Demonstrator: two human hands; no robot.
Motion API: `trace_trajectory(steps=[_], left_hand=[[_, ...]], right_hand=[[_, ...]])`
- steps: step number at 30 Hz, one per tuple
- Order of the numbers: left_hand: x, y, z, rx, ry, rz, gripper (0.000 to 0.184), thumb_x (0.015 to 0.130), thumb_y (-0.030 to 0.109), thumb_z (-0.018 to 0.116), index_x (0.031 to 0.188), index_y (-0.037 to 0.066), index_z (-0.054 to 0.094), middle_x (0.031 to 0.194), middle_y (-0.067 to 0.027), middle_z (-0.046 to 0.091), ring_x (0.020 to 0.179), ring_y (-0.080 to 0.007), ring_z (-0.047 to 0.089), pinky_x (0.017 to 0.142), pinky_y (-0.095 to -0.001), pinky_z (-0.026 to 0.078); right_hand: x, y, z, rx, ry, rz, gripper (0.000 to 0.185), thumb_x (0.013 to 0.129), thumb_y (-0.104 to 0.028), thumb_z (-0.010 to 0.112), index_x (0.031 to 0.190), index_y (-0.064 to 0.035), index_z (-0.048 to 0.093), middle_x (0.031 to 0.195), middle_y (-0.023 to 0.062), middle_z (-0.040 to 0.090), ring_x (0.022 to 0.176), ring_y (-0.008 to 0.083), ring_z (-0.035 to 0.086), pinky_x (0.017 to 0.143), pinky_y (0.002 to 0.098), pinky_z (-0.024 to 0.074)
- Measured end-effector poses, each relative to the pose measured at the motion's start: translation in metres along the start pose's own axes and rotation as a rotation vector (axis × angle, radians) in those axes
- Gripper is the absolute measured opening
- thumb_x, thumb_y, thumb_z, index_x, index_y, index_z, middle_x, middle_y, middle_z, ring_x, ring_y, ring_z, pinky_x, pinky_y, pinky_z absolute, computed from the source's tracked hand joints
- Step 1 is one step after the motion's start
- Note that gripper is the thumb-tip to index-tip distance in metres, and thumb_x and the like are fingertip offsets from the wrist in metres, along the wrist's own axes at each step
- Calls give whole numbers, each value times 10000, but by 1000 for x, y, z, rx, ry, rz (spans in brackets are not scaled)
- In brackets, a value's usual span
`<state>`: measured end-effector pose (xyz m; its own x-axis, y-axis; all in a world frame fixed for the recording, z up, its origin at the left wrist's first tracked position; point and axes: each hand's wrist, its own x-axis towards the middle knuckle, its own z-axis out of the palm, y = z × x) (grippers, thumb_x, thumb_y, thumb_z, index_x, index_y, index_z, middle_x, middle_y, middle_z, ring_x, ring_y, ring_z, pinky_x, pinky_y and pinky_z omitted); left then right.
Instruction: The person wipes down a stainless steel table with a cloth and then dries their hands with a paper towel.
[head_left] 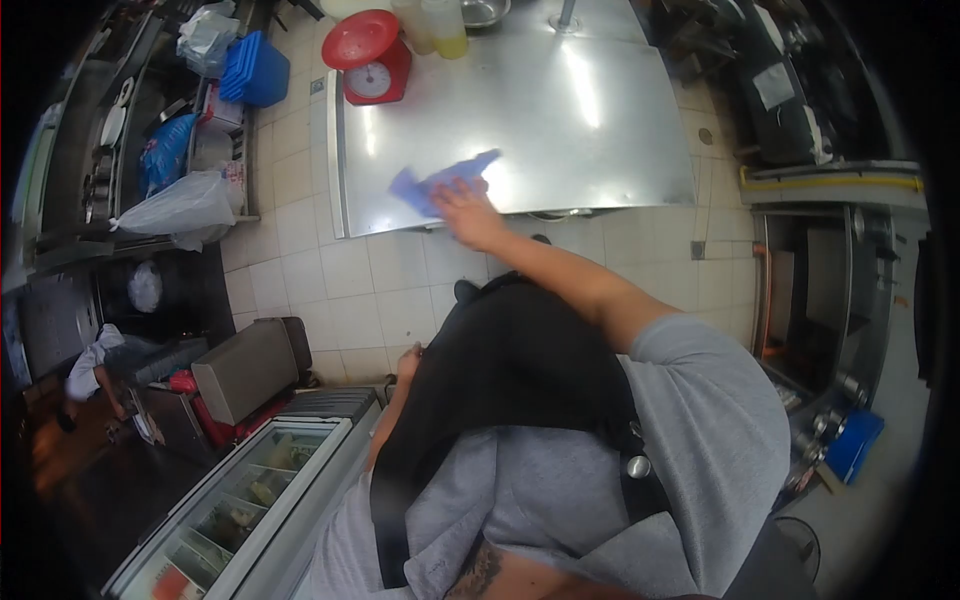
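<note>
A blue-purple cloth lies bunched on the steel table, close to its front edge. My right hand presses down on this cloth from above, with the arm stretched forward across my body. Down at my left side, my left hand hangs beside the black apron, away from the table. The apron hides most of its fingers, so what it holds, if anything, does not show.
On the table's far left stands a red scale, with a bottle of yellow liquid and a metal bowl beside it. A glass-topped freezer is at lower left. Shelves hold a blue basket. Another person is far left.
</note>
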<state>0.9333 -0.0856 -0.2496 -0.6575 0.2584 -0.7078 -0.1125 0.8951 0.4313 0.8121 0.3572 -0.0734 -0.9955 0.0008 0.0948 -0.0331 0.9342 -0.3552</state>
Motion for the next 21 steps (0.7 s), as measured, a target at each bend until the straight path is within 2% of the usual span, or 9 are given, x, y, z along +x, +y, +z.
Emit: trace_trajectory(steps=[1,2,6,8,10,12,14,16,21], left_hand=[[-4,8,-10,248,17,144,508,1022,455,546,1158,-17,674,995,-256,716,1010,-346,692,854,-458,536],[-10,20,-22,256,4,149,508,1022,455,546,1158,-17,674,995,-256,716,1010,-346,692,854,-458,536],[-18,85,-79,-418,32,-105,487,1008,447,585,1224,14,640,1106,-136,685,932,-290,707,769,-396,552],[-7,98,-101,-719,58,-306,497,999,458,600,1240,24,634,1198,-94,644,951,-251,685,754,-358,541],[1,105,-116,-721,66,-260,507,994,462,610,1242,20,632,1201,-100,643,942,-246,680,746,-360,540],[8,107,-122,-753,98,-195,508,988,460,624,1243,20,631,1204,-102,641,905,-233,678,717,-352,537],[14,103,-117,-749,96,-226,506,985,458,626,1237,19,635,1178,-99,650,887,-226,679,707,-342,535],[12,96,-113,-750,117,-266,503,982,455,629,1232,19,638,1152,-95,659,869,-220,681,697,-331,534],[7,90,-85,-684,16,-407,510,967,451,649,1223,10,648,1060,-90,678,822,-205,680,658,-330,538]], right_hand=[[-1,-20,-16,-1,-41,-18,529,993,-187,473,1521,-162,476,1636,54,386,1529,314,300,1245,604,165],[0,-23,-12,14,-7,-50,530,991,-185,486,1521,-168,474,1634,53,387,1527,315,302,1251,590,168],[-20,19,2,-60,37,-193,559,970,-183,550,1523,-191,461,1619,55,403,1509,316,336,1251,557,215],[-58,58,-23,-31,-6,-89,593,948,-167,577,1526,-206,448,1595,60,432,1488,306,375,1240,536,262],[-111,119,-50,16,143,-48,576,883,-127,637,1448,-199,551,1475,77,554,1412,303,470,1190,511,341],[-171,176,-81,-94,267,214,538,854,-107,665,1386,-166,612,1387,97,621,1354,310,524,1161,478,379],[-218,228,-105,-185,351,432,465,881,-47,632,1332,-153,656,1376,122,632,1324,328,547,1131,469,410],[-251,282,-106,32,519,548,385,917,-30,606,1280,-126,690,1355,145,644,1313,337,554,1109,484,426],[-229,313,-95,-115,573,742,347,982,-138,557,1303,-80,674,1389,175,622,1328,391,528,1111,513,407]])
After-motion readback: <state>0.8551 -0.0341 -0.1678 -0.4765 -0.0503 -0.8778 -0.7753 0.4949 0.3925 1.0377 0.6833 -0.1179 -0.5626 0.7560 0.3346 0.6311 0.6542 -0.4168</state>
